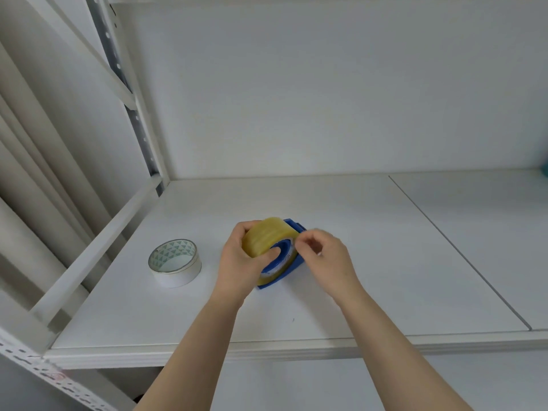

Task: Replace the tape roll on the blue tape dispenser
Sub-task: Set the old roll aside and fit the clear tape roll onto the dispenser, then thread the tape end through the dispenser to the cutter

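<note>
— Nearest? Left hand [240,262] wrapped around yellow tape roll [268,238], seated in blue tape dispenser [292,264] on white shelf [385,262].
— Right hand [324,256]?
— Fingertips pinched together at roll's edge, perhaps on tape end; blurred.
— Beside, leftward?
— White tape roll [175,262], lying flat, apart.

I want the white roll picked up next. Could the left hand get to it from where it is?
Probably yes: the white roll lies apart on the shelf, nothing between, but the left hand must first release the yellow roll.
</note>
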